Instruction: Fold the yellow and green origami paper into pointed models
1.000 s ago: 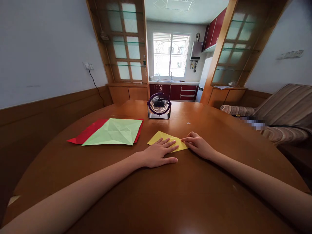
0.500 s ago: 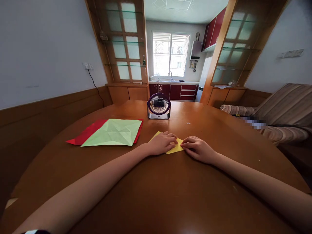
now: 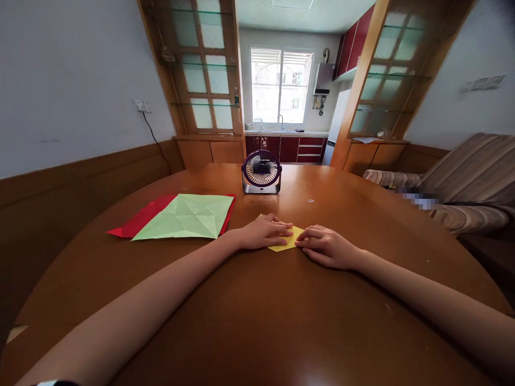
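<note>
Now both palms press flat: left hand [image 3: 263, 234] covers the small folded yellow paper sheet [image 3: 288, 240] mid-table, right hand [image 3: 325, 247] pins its right corner; 1 sheet partly folded, creased green paper square [image 3: 187, 216] waits untouched

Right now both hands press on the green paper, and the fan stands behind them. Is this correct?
Not quite. In the head view the left hand and right hand press on the yellow paper; the green paper lies untouched to the left. The fan does stand behind them.
</note>
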`<act>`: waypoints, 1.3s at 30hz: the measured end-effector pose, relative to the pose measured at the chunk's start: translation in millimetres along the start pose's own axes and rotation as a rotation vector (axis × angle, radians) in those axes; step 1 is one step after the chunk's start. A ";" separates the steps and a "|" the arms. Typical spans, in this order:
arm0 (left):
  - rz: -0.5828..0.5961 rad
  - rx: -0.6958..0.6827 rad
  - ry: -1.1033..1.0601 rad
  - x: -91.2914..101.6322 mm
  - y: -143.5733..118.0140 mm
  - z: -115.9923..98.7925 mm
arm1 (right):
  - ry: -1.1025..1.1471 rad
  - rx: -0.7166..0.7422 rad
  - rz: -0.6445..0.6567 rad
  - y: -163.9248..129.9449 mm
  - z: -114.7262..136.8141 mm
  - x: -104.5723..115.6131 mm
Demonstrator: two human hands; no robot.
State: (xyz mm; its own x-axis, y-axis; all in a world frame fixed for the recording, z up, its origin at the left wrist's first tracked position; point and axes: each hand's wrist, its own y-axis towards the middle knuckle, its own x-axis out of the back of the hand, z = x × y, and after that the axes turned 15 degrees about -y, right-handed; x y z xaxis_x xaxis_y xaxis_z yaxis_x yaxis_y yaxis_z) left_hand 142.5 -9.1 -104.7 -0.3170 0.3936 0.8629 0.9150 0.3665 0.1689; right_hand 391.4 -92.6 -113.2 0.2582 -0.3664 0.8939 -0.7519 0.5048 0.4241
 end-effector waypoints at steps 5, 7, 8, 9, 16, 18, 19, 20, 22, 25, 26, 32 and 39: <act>0.034 -0.017 -0.032 3.7 -3.4 3.2 | 0.012 -0.001 0.006 -0.3 0.2 1.4; 0.048 -0.016 -0.053 5.6 -4.4 1.8 | 0.015 0.000 0.004 -0.5 0.1 1.5; 0.054 -0.014 -0.063 6.5 -4.8 0.9 | 0.015 0.002 0.004 -0.6 -0.1 1.5; 0.058 -0.012 -0.070 7.4 -5.1 -0.1 | 0.016 0.004 0.005 -0.7 -0.3 1.4; 0.047 -0.001 -0.090 7.1 -6.5 -0.7 | -0.007 0.015 0.022 -0.2 -0.4 1.1; 0.012 0.037 -0.103 5.0 -8.2 0.4 | -0.013 0.033 0.027 0.6 0.5 1.4; -0.009 0.057 -0.111 3.8 -9.2 0.7 | -0.011 0.041 0.030 1.0 0.9 1.7; -0.030 0.070 -0.119 2.5 -10.1 0.8 | -0.006 0.047 0.033 1.4 1.4 2.0; -0.061 0.064 -0.130 0.1 -11.8 -0.2 | 0.019 0.030 0.039 2.1 1.8 2.1; -0.096 0.018 -0.120 -2.5 -13.1 -4.2 | 0.076 -0.113 0.002 2.4 0.4 -0.8; -0.108 0.008 -0.107 -2.9 -13.3 -5.9 | 0.094 -0.190 -0.024 2.2 -0.6 -2.9; -0.248 -0.007 0.004 -4.1 -14.5 -9.7 | 0.392 -0.439 -0.079 -1.9 -6.5 -15.7; -0.219 -0.198 0.039 -10.8 -15.2 -9.0 | 0.428 -0.176 -0.088 -2.4 -1.6 -0.7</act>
State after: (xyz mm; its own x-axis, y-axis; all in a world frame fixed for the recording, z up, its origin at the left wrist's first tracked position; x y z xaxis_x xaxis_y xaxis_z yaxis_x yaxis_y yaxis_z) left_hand 134.3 -26.6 -112.3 -0.5060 0.2895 0.8125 0.8579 0.2663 0.4394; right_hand 393.9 -92.3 -114.6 0.5717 -0.0771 0.8169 -0.6108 0.6247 0.4864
